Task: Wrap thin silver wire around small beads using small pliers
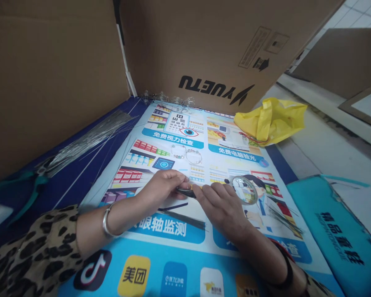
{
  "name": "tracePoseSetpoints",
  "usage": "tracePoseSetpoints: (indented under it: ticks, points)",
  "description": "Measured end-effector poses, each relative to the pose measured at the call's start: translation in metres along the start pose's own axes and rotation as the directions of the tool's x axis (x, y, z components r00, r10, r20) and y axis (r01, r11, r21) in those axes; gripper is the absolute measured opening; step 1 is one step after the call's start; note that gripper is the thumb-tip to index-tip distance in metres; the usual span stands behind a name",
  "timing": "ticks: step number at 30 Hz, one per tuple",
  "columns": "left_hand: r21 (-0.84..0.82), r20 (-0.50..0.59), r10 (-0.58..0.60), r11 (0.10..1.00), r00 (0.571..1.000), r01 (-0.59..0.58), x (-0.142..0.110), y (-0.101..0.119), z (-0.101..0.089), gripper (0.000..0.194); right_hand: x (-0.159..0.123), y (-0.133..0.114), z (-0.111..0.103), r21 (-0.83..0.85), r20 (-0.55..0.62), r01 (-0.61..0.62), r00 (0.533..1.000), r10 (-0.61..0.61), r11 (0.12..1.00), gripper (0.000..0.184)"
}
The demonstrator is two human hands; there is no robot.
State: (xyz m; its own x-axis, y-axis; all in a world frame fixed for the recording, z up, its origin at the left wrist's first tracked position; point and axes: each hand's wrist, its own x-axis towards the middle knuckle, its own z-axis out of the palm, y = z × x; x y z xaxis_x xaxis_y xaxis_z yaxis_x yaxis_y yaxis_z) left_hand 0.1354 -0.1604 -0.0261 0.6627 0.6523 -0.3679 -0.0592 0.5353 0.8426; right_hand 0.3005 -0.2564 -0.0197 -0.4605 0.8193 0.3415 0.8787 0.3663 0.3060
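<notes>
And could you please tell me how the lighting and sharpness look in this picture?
In the head view, light is dim, with the left cardboard panel in shade; in the head view, pale glints show on the wire bundle and silver bangle; in the head view, the pliers look dark and soft, and the held dark strands blend together.

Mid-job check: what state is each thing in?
Left hand: fingertips pinched together
Right hand: closed on a dark thin piece
Poster: spread out
Pliers: handles spread
Wires by the pliers: loosely bunched
Bracelets: lying on the poster
Yellow bag: crumpled
Cardboard box: standing, lettering upside down
Teal cardboard: edge ragged
</notes>
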Motion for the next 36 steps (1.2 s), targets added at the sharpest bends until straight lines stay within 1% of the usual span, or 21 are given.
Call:
tracePoseSetpoints:
  ticks: [5,9,12,14,16,18,20,22,27,30,32,33,34,36]
  points:
    - [0.055,-0.025,0.065,0.996,0.998,-0.063,0.000,0.000,-0.001,0.024,-0.001,0.000,0.003,0.000,0.016,-0.021,1.000,0.021,1.000,0.023]
    - [0.159,-0.013,0.142,0.978,0.990,-0.138,0.000,0.002,-0.001,0.023,-0.001,0.000,0.005,-0.002,0.031,-0.046,0.998,0.046,0.999,0.022]
    - [0.283,0.006,0.212,0.937,0.977,-0.205,-0.001,0.004,-0.002,0.022,-0.001,-0.001,0.006,0.041,0.018,-0.072,0.997,0.071,0.997,0.022]
    - [0.391,0.040,0.281,0.879,0.959,-0.273,-0.002,0.005,-0.003,0.023,-0.001,-0.001,0.007,0.091,0.027,-0.097,0.995,0.095,0.991,0.022]
    - [0.505,0.093,0.357,0.788,0.929,-0.353,-0.002,0.005,-0.005,0.024,-0.001,-0.002,0.007,0.147,0.054,-0.130,0.991,0.124,0.981,0.023]
    - [0.600,0.164,0.431,0.670,0.887,-0.436,-0.003,0.004,-0.007,0.024,-0.001,-0.002,0.007,0.198,0.095,-0.169,0.984,0.153,0.965,0.025]
    - [0.661,0.243,0.492,0.547,0.836,-0.514,-0.004,0.003,-0.008,0.022,-0.002,-0.003,0.007,0.244,0.138,-0.202,0.975,0.172,0.948,0.026]
    - [0.692,0.283,0.548,0.452,0.787,-0.563,-0.005,0.002,-0.010,0.020,-0.002,-0.003,0.006,0.290,0.184,-0.225,0.967,0.177,0.930,0.026]
    - [0.692,0.402,0.594,0.301,0.697,-0.656,0.000,-0.001,-0.017,0.022,-0.003,-0.002,0.005,0.346,0.247,-0.267,0.951,0.187,0.900,0.026]
    - [0.684,0.448,0.605,0.242,0.658,-0.688,0.002,-0.002,-0.019,0.022,-0.003,-0.001,0.004,0.354,0.264,-0.274,0.947,0.186,0.894,0.028]
    - [0.685,0.448,0.605,0.240,0.658,-0.687,0.001,-0.003,-0.019,0.022,-0.003,-0.001,0.004,0.354,0.271,-0.277,0.944,0.186,0.893,0.029]
    - [0.689,0.436,0.599,0.257,0.671,-0.677,0.001,-0.003,-0.019,0.022,-0.002,-0.001,0.004,0.353,0.275,-0.279,0.943,0.186,0.893,0.030]
    - [0.696,0.414,0.591,0.284,0.692,-0.659,0.001,-0.003,-0.019,0.022,-0.002,0.000,0.004,0.353,0.277,-0.280,0.943,0.186,0.893,0.030]
    - [0.718,0.323,0.569,0.373,0.756,-0.588,0.001,-0.002,-0.018,0.021,-0.001,0.002,0.003,0.344,0.285,-0.283,0.940,0.187,0.896,0.032]
